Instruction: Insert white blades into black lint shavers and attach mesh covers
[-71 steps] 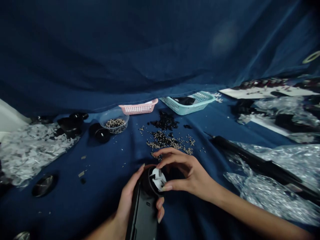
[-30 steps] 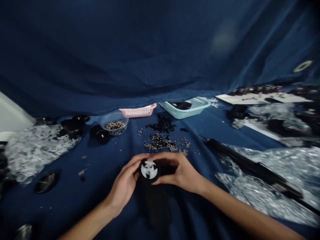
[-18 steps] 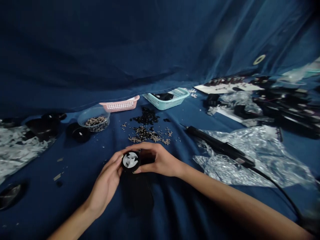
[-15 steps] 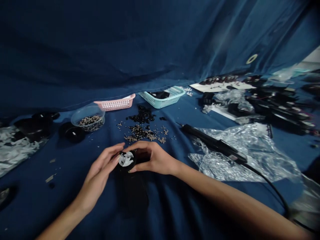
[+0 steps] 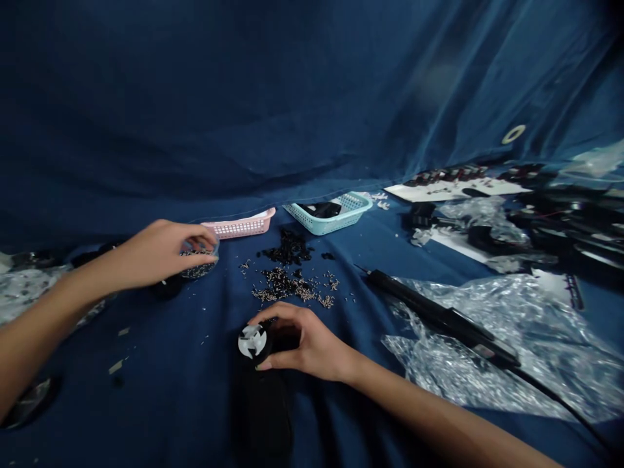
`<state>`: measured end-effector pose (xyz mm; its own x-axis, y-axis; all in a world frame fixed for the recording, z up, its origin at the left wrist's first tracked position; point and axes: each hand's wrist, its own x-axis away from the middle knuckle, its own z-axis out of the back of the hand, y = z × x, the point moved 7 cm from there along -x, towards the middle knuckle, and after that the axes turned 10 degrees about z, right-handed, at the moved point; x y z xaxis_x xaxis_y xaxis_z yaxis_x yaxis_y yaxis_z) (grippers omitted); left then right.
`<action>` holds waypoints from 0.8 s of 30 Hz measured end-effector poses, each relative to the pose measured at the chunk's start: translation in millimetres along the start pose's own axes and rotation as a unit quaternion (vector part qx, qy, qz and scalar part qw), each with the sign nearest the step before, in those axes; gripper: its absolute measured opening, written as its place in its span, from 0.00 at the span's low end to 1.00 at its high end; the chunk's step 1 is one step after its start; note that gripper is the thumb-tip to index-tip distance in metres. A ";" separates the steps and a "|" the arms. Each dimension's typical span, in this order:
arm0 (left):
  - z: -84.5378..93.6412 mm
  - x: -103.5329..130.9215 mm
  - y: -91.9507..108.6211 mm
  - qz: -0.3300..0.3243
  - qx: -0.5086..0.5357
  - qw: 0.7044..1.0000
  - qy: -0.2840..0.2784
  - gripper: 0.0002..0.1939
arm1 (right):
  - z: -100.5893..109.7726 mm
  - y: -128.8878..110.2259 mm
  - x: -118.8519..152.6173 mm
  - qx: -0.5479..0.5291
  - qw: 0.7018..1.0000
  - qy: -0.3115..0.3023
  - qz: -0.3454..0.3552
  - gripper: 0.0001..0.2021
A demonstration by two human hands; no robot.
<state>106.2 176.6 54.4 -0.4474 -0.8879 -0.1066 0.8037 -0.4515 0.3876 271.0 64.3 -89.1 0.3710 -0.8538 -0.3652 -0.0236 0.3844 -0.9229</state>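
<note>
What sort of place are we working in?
Likely an assembly workspace: an apparent corded screwdriver lies partly on clear plastic, screw-like pieces are spread on blue cloth, and the right hand holds a black part.

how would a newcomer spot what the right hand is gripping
On the blue cloth, find the scattered small metal pieces, then look just nearer the viewer, where the right hand grips a black part. Its dark body runs towards the bottom edge; what sets it apart from its neighbours is the white disc on top, broken by dark gaps.
</note>
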 end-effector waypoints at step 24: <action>-46.1 -63.2 -41.5 -0.046 -0.047 0.998 -0.024 0.16 | -5.9 2.3 3.4 -0.007 0.999 -0.030 -0.011 0.22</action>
<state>119.2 247.4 2.8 -0.5377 -0.8381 -0.0925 0.7902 -0.5392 0.2913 266.7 60.2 -93.2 0.4274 -0.8389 -0.3370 -0.0274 0.3606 -0.9323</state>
